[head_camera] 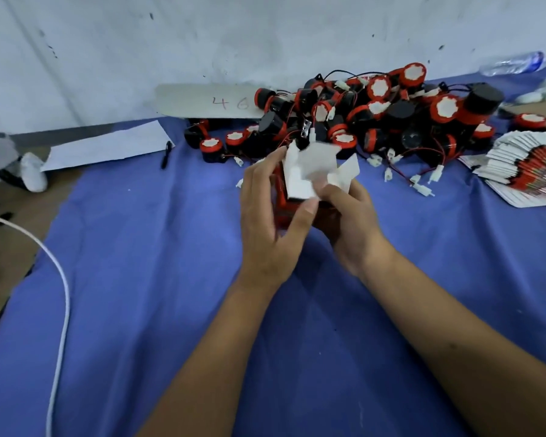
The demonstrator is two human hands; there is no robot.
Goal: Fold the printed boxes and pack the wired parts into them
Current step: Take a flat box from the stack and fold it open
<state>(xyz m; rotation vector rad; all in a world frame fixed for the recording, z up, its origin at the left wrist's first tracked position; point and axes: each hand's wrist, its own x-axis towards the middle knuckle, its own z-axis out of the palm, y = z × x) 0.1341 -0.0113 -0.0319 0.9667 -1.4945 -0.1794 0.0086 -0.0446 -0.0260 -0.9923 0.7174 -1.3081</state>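
Note:
Above the blue cloth (pixel 139 279) both hands hold one red printed box (pixel 286 203) whose white flaps (pixel 309 171) stand open at the top. My left hand (pixel 268 222) grips its left side, thumb on the near flap. My right hand (pixel 350 219) holds the right side, fingers curled round it. Behind lies a heap of black and red wired parts (pixel 375 111) with white connectors. A fanned stack of flat printed boxes (pixel 527 165) lies at the right.
A white wall rises behind the heap. White paper (pixel 108 146) and a black pen (pixel 166 154) lie at the back left. A card marked 46 (pixel 208 100) leans on the wall. A white cable (pixel 60 294) curves at the left. A plastic bottle (pixel 514 63) lies far right.

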